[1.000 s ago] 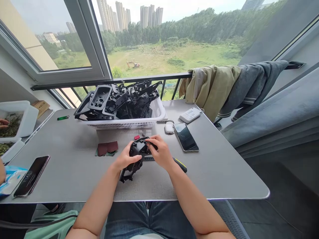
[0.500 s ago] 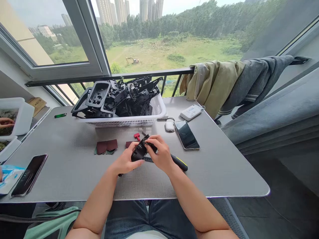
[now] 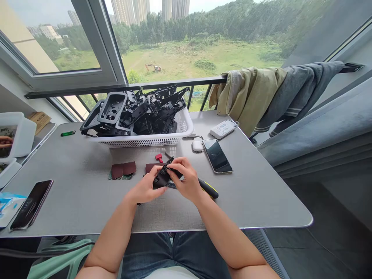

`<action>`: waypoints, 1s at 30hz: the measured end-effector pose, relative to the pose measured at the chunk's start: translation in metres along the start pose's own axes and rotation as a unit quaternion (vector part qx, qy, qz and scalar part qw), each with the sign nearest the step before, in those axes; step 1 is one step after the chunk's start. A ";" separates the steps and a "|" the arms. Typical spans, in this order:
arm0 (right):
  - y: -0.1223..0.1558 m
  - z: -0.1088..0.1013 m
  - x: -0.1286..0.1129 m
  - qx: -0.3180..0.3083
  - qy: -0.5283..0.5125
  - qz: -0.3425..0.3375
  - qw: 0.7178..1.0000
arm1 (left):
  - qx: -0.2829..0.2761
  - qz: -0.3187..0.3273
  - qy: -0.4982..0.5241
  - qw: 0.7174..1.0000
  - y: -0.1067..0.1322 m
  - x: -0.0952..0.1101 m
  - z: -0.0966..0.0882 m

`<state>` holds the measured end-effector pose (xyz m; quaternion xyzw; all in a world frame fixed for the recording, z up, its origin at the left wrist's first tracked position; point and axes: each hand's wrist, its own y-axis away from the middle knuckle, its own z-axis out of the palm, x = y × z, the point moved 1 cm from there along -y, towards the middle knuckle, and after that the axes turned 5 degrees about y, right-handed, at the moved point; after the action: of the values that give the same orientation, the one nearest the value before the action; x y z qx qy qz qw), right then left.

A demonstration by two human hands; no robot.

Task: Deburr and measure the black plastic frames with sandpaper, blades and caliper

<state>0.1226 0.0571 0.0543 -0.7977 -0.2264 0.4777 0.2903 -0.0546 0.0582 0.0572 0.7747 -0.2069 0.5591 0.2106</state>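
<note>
Between my two hands is a black plastic part [image 3: 161, 178], held tilted just above the table. My left hand [image 3: 147, 186] is closed round its left side, thumb below and fingers behind. The fingers of my right hand [image 3: 186, 179] pinch at its upper right edge; whether they hold a separate small piece cannot be made out. Under my right hand lies a tool with a black and yellow handle [image 3: 208, 188], partly covered. Dark red sandpaper [image 3: 151, 167] shows behind my left fingers, with a small red piece [image 3: 159, 157] beyond it.
A white basket [image 3: 145, 142] heaped with black plastic parts [image 3: 139, 112] stands at the back. Folded sandpaper [image 3: 123, 169] lies left. Phones [image 3: 217, 155] [image 3: 32, 204], an earbud case [image 3: 198, 145], a white power bank [image 3: 223, 129] and a green lighter [image 3: 68, 133] are on the table.
My right fingers have shifted slightly along the upper edge of the black plastic part. The view has moved a little; both hands stay on the part.
</note>
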 end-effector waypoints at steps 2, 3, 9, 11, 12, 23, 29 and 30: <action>0.001 0.000 -0.003 0.001 -0.025 -0.012 1.000 | -0.001 0.001 -0.009 1.000 0.000 -0.001 0.000; 0.001 0.001 -0.005 0.001 -0.038 -0.024 0.999 | 0.000 0.000 -0.018 1.000 0.000 -0.001 0.000; 0.007 0.010 -0.012 -0.010 -0.004 -0.077 0.997 | 0.018 -0.001 -0.043 0.999 -0.001 0.002 0.003; 0.007 0.013 -0.011 -0.005 0.015 -0.056 0.998 | 0.023 -0.010 -0.040 0.999 -0.002 0.004 0.004; 0.008 0.013 -0.011 -0.001 0.019 -0.045 0.999 | 0.022 -0.014 -0.040 0.999 -0.002 0.004 0.005; 0.003 0.006 0.002 0.022 0.036 0.055 0.998 | 0.062 -0.005 -0.007 0.998 -0.003 0.002 0.002; 0.003 0.005 0.000 0.008 -0.019 0.020 1.000 | 0.031 -0.025 0.027 0.999 -0.002 0.003 0.003; 0.003 0.005 0.000 -0.008 -0.016 0.008 1.000 | 0.032 -0.025 0.029 0.999 -0.002 0.004 0.003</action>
<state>0.1184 0.0562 0.0498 -0.7938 -0.2279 0.4915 0.2765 -0.0502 0.0580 0.0597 0.7694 -0.1626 0.5826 0.2055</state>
